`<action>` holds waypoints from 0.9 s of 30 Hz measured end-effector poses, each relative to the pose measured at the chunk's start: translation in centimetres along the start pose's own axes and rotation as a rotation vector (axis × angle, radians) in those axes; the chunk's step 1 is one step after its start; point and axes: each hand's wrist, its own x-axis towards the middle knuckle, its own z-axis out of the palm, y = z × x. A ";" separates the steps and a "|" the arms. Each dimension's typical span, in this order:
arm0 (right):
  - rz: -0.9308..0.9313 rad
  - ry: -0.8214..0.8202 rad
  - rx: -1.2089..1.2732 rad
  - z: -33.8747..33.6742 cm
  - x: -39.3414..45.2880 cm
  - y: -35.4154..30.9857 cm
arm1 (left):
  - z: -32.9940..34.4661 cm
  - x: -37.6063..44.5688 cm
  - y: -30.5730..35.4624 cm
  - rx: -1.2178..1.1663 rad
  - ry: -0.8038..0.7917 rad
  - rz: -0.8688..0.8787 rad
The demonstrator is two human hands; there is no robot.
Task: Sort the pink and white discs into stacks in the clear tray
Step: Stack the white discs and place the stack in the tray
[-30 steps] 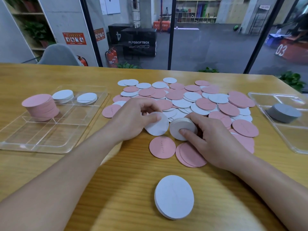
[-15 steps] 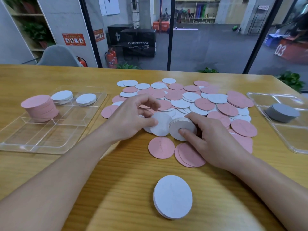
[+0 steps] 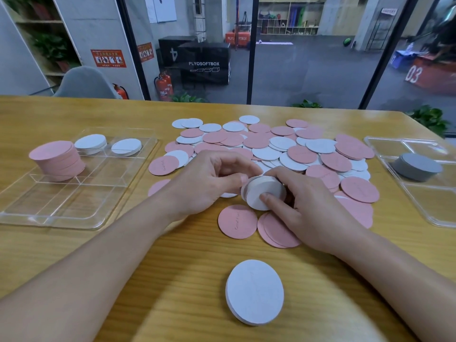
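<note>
Your left hand and right hand together pinch a small stack of white discs at the near edge of the loose pile, well right of the clear tray. Uneven pressure (the edges look staggered) could fan the stack and spill it on the worktop.

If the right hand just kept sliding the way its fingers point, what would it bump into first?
The right hand points left across the table, gripping a small stack of white round discs. The left hand sits right there, touching the same stack, so it would likely meet that first.
</note>
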 end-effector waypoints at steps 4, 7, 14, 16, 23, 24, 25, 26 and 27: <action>0.024 0.006 0.020 -0.1 0.0 0.2 | -0.4 -0.1 0.2 -0.016 -0.057 -0.004; 0.010 0.021 0.010 -0.1 0.1 0.2 | -0.9 0.1 0.1 0.039 -0.029 0.013; 0.026 0.026 0.002 -0.2 0.0 0.2 | -4.2 0.4 -0.8 0.456 0.197 -0.029; 0.037 0.002 0.007 -0.2 0.0 0.2 | -4.1 0.4 -1.3 0.585 0.167 -0.058; 0.034 -0.029 -0.010 0.0 0.1 0.5 | -3.4 0.2 -0.9 0.669 0.029 -0.160; 0.035 -0.031 -0.009 0.0 0.1 0.5 | -3.5 0.1 -0.7 0.670 0.007 -0.164; 0.036 -0.031 -0.009 0.0 0.1 0.5 | -3.6 0.0 -0.5 0.665 -0.012 -0.163; 0.036 -0.031 -0.009 0.0 0.1 0.5 | -3.7 0.0 -0.4 0.654 -0.027 -0.159; 0.037 -0.032 -0.007 0.0 0.1 0.5 | -3.8 -0.1 -0.3 0.640 -0.039 -0.154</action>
